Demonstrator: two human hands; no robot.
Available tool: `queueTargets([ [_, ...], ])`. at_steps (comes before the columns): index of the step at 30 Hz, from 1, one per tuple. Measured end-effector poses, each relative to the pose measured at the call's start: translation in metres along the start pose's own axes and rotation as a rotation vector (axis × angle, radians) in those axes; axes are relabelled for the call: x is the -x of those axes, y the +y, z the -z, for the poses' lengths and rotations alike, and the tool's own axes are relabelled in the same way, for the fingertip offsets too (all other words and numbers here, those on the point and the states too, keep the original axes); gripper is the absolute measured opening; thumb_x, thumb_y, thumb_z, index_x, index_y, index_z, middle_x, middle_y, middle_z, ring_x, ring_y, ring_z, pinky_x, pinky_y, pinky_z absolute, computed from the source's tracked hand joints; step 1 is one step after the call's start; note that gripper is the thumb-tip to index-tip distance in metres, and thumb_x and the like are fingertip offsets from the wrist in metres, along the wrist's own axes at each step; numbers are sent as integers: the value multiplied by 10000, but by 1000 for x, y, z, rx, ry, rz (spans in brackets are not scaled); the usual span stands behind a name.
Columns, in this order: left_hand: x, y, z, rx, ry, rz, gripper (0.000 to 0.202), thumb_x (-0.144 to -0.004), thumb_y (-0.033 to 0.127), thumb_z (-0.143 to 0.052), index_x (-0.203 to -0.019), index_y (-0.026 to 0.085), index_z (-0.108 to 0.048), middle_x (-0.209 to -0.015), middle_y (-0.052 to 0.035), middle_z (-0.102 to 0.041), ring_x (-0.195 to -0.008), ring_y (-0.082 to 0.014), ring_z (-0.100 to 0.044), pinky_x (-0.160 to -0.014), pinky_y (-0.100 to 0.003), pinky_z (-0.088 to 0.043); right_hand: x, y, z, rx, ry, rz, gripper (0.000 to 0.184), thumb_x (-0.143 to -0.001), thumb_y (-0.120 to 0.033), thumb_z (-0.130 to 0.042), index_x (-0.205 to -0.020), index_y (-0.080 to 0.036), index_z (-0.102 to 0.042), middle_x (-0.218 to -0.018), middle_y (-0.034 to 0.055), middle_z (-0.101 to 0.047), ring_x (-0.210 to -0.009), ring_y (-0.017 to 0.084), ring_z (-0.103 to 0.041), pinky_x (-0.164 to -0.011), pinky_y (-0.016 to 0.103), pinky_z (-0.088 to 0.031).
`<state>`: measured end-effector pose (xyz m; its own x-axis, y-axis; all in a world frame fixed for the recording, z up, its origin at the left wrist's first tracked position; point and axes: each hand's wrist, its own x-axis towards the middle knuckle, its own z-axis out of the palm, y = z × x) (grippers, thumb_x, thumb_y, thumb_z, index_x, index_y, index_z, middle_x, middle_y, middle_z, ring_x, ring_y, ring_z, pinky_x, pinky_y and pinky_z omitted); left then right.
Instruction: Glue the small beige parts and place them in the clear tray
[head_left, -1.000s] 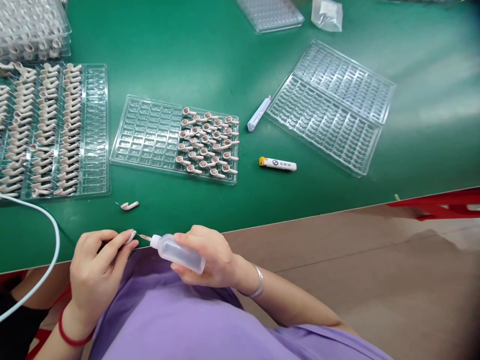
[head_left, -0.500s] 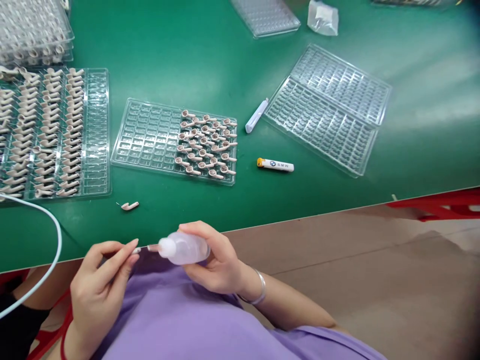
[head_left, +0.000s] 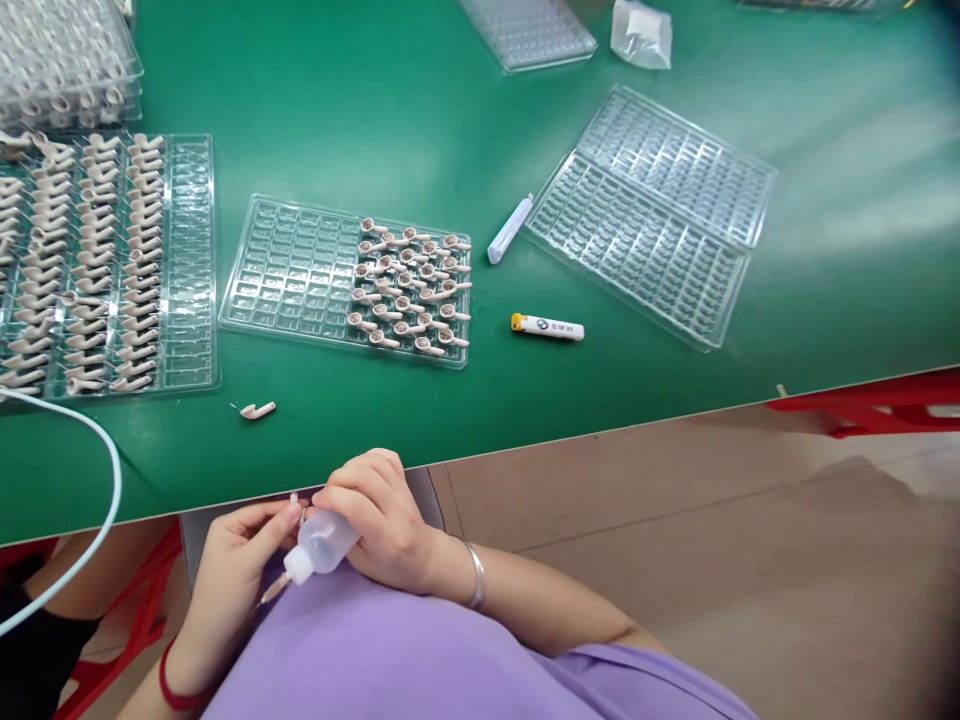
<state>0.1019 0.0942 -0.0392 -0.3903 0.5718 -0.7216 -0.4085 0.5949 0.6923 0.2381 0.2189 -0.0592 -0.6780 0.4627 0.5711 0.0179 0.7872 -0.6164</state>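
My right hand (head_left: 382, 525) is wrapped around a translucent squeeze bottle (head_left: 328, 540) with a white cap. Its needle tip (head_left: 276, 588) points down and to the left, in front of my left wrist. My left hand (head_left: 251, 550) pinches a small pale earbud shell (head_left: 294, 498), whose end sticks up above the thumb. Fingers of both hands meet at this piece, and the bottle hides part of the contact. On the green table (head_left: 360, 410), just beyond my left hand, lies a single beige earbud shell (head_left: 258, 411) with a thin wire at one end.
A clear tray (head_left: 289, 265) holds several earbud shells on its right side. At left are a fuller tray (head_left: 191, 260) and stacked trays (head_left: 67, 60). A lighter (head_left: 547, 327), a white tube (head_left: 510, 230) and a clear tray (head_left: 652, 215) lie right. A white cable (head_left: 112, 470) curves at left.
The bottle has swung from level to tip-down-left, and its needle has left the small shell. My right hand has moved left, its fingers now at my left hand's fingertips.
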Motion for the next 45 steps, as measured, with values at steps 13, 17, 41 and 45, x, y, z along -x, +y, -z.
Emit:
queueTargets([
  [13,3,19,-9,3,49,-81,272,-622,436,-813,-630,169,-767,-605,-42,-677,-579,-146,-562,-533,-223,-462,2,-2,-3,19,5,-34,154,-869,-121,-557,-975,-230,-586,-840,20,-667,-776,169,-579,-752,347,-408],
  [17,2,18,-9,9,45,-111,252,-649,417,-802,-627,169,-765,-640,-49,-700,-605,-153,-574,-538,-222,-465,2,-3,-5,32,26,-39,158,-857,-109,-556,-963,-223,-580,-829,22,-661,-770,173,-571,-748,349,-401],
  [41,9,57,-7,-657,109,-972,78,-804,191,-746,-869,231,-731,-765,38,-665,-608,-72,-628,-550,-158,-506,-21,24,47,-416,77,-436,315,-772,-258,-784,-949,-241,-524,-837,-19,-580,-664,110,-552,-588,230,-467],
  [45,-18,94,-15,-788,222,-1149,29,-822,215,-732,-851,217,-736,-795,23,-688,-697,-101,-653,-623,-189,-513,-20,26,46,-416,107,-445,315,-770,-270,-785,-945,-241,-525,-825,-20,-578,-662,110,-551,-591,234,-463],
])
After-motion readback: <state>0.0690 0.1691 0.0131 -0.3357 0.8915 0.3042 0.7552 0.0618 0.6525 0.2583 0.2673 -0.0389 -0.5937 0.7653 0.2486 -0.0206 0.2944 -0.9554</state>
